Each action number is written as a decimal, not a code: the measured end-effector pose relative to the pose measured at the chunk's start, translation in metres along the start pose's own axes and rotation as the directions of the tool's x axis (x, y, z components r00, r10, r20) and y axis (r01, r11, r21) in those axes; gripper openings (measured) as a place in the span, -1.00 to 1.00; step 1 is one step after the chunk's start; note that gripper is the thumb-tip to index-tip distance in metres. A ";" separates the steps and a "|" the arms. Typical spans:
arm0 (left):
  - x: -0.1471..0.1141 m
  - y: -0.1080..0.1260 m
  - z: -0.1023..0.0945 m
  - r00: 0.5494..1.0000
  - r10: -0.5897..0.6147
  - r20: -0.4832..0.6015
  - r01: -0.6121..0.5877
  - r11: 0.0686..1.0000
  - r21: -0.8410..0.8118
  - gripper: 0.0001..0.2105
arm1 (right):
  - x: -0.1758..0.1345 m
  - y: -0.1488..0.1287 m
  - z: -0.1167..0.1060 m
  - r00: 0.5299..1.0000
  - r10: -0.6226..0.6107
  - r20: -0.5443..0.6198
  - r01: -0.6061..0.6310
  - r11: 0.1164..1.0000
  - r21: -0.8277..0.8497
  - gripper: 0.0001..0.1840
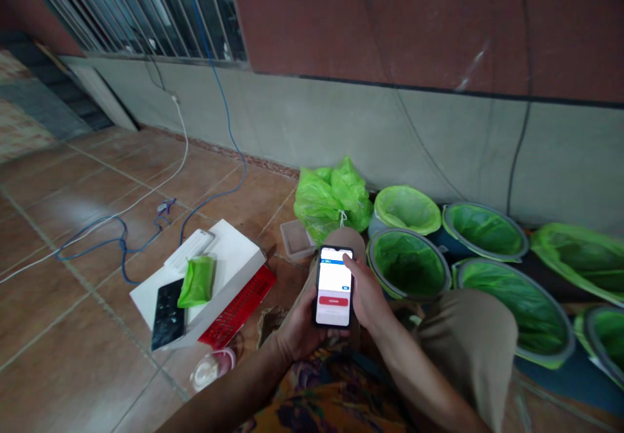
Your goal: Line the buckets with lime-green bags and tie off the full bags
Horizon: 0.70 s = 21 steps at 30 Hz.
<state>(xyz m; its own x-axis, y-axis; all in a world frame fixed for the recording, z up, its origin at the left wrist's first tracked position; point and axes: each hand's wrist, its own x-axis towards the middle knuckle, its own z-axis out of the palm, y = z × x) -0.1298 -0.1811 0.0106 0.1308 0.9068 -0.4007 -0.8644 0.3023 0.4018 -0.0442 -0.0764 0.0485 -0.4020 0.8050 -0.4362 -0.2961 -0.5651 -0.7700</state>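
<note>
A smartphone [334, 287] with a lit screen is held upright in front of my lap. The screen has a blue bar near the top and a red button lower down. My left hand [298, 326] is closed round the phone's left side and lower back. On the other side, my right hand [369, 295] is closed against the right edge, its thumb over the upper right of the screen. Most fingers of both hands are hidden behind the phone.
On the tiles at left, a white box [234, 248] bears a green packet [197, 281] and a dark tablet-like slab [168, 314]. A clear cup [207, 371] stands nearby. Green-lined bins [408, 261] crowd the right. A green bag [331, 199] leans by the wall; blue cable [121, 251] crosses the floor.
</note>
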 end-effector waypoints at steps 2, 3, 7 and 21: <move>-0.001 0.001 0.000 1.000 0.007 0.015 -0.007 1.000 -0.014 -0.51 | -0.002 -0.002 -0.006 0.999 -0.046 0.002 0.046 0.999 -0.018 -0.63; -0.001 0.002 0.000 1.000 0.009 0.025 -0.009 1.000 -0.021 -0.51 | -0.003 -0.002 -0.010 0.998 -0.064 -0.006 0.063 0.997 -0.034 -0.64; -0.002 0.005 -0.001 0.996 0.009 0.093 -0.006 0.999 -0.038 -0.47 | -0.014 0.001 -0.033 0.997 -0.013 -0.082 0.004 0.994 -0.110 -0.60; 0.000 0.004 -0.004 0.995 0.008 0.102 -0.007 1.000 -0.017 -0.49 | -0.028 0.014 -0.043 0.996 -0.058 -0.070 0.038 0.965 -0.258 -0.58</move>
<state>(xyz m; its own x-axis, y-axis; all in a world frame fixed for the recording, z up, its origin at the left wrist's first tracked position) -0.1349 -0.1810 0.0090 0.1723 0.9345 -0.3114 -0.8735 0.2911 0.3902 -0.0002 -0.0986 0.0302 -0.3230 0.8469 -0.4224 -0.0774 -0.4684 -0.8801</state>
